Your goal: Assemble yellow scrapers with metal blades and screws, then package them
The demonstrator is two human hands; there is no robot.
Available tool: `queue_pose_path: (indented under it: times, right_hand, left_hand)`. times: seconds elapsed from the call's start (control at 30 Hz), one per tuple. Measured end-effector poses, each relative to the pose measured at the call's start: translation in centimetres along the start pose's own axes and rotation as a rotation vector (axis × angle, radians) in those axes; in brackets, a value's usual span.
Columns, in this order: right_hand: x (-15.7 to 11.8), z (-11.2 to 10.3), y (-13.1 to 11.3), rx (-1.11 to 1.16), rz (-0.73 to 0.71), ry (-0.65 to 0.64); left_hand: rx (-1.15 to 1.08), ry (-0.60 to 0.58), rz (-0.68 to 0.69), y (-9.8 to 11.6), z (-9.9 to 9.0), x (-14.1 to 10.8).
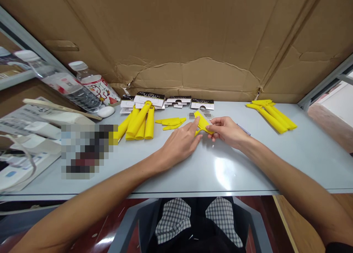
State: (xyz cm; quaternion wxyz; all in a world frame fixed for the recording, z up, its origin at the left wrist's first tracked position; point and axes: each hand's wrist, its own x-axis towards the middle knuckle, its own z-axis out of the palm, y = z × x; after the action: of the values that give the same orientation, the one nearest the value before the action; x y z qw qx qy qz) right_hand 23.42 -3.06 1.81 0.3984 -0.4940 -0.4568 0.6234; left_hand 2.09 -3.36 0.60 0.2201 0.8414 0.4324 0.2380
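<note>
Both my hands meet at a yellow plastic piece (203,121) with a pale, translucent strip along its upper edge. My right hand (224,131) pinches its right end between thumb and fingers. From the left, my left hand (182,141) has its fingers pressed on the piece's left side. Just behind lie small grey metal strips (191,116). Flat yellow pieces (172,123) rest left of the hands. Several yellow tubular handles (140,123) lie farther left, and more yellow parts (273,115) are stacked at the right.
Black and white cards (202,104) line the back by the cardboard wall (193,39). Plastic bottles (95,84), a white oval object (106,111) and cables with white boxes (38,135) stand at the left. A pen (243,129) lies behind my right wrist.
</note>
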Motion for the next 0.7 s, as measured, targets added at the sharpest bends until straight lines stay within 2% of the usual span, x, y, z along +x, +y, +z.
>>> queue_pose_path:
  times: [0.1, 0.23, 0.37, 0.47, 0.57, 0.7]
  right_hand:
    - [-0.1, 0.1, 0.0, 0.01, -0.006, -0.015]
    - [0.0, 0.2, 0.0, 0.065, -0.03, -0.019]
    - [0.4, -0.9, -0.6, 0.105, -0.03, 0.089]
    - [0.7, -2.3, -1.3, 0.089, -0.079, 0.171]
    - [0.9, -3.5, -1.7, 0.002, -0.171, 0.239]
    - [1.0, -4.2, -1.8, -0.295, -0.311, 0.324]
  left_hand:
    - [0.018, -0.003, -0.014, -0.3, -0.2, 0.2]
    - [-0.087, 0.073, -0.007, -0.9, -0.5, 0.5]
    - [-0.219, 0.135, -0.1, -0.7, -1.4, 0.8]
    - [-0.486, 0.006, -0.257, -0.2, -2.1, 0.9]
    - [-0.768, -0.122, -0.337, -0.3, -2.4, 0.9]
    - [-1.023, -0.229, -0.395, -1.4, -1.7, 1.1]
